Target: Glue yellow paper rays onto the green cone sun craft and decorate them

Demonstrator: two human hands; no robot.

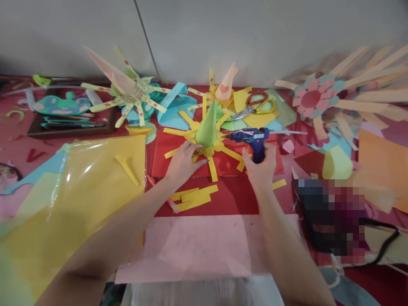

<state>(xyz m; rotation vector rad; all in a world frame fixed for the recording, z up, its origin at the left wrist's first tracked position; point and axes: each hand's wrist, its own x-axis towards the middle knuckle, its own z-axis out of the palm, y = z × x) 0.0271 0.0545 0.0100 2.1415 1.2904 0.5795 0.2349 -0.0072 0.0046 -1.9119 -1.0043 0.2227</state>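
In the middle of the table stands a paper craft with a green paper cone point(207, 127) on a yellow base, from which yellow paper strips point(213, 169) spread outward like rays. My left hand point(185, 165) grips the near left edge of its base, thumb and fingers curled about a yellow petal. My right hand point(262, 168) is wrapped around the handle of a blue hot glue gun point(253, 135). The gun's nozzle points left, close beside the cone. Whether the nozzle touches the paper cannot be made out. Loose yellow strips point(194, 197) lie in front of the craft.
Scissors point(253, 108) lie behind the glue gun. Other paper crafts stand at the back, one with a pink cone point(123, 80). A dark tray point(72, 127) of tools is at the back left, yellow paper in a clear sleeve point(105, 178) at the left. Pink paper point(204, 242) covers the front.
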